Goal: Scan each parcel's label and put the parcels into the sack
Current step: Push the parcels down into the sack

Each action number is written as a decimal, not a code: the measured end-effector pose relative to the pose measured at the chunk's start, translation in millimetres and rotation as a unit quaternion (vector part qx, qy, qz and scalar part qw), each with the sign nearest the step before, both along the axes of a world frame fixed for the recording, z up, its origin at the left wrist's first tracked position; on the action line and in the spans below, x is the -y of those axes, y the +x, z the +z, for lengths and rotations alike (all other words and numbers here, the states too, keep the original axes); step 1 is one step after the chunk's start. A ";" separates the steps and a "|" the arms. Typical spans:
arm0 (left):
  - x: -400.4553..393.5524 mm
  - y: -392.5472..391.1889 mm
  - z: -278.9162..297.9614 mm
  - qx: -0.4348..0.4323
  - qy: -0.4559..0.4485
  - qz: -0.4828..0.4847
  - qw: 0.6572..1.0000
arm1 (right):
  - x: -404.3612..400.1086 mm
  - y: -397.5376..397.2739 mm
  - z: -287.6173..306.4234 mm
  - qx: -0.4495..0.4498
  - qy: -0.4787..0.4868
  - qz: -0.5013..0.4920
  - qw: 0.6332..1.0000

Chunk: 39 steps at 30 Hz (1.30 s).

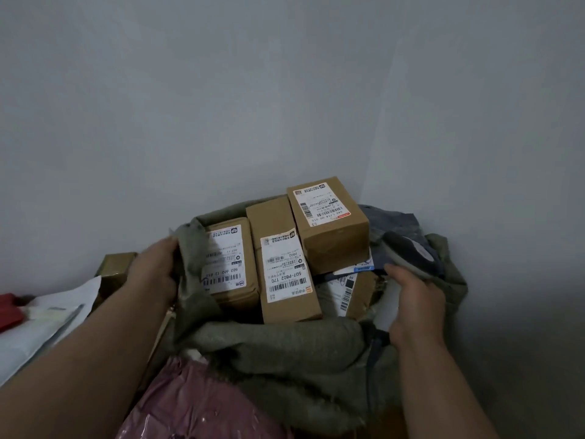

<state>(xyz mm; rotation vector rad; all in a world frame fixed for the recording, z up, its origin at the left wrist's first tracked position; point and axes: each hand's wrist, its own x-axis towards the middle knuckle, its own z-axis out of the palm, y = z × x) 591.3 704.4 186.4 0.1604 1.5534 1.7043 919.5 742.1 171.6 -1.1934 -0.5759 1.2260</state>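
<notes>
- Head view: left hand (155, 270) grips the olive sack (285, 353) rim, centre-left of frame.
- Right hand (414, 299) clamps a dark scanner (408, 251) (centre-right).
- Three labelled cardboard parcels (285, 267) stand inside the sack; pink mailer (196, 403) at bottom.

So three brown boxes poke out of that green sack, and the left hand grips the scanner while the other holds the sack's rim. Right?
Not quite: the head view shows the right hand gripping the scanner, while the left hand holds the sack rim. The three brown boxes part is correct.
</notes>
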 end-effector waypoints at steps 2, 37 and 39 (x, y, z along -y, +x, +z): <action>-5.1 13.4 37.9 -0.081 0.059 0.007 0.995 | 3.3 4.0 9.8 -0.027 0.027 -0.010 0.999; 29.5 1.9 -42.5 0.029 -0.089 -0.033 0.995 | 20.3 -3.6 -14.5 0.035 -0.045 0.058 0.997; 18.8 4.2 -27.8 0.060 -0.065 -0.047 0.995 | 17.3 -7.1 -15.2 0.031 -0.049 0.056 0.997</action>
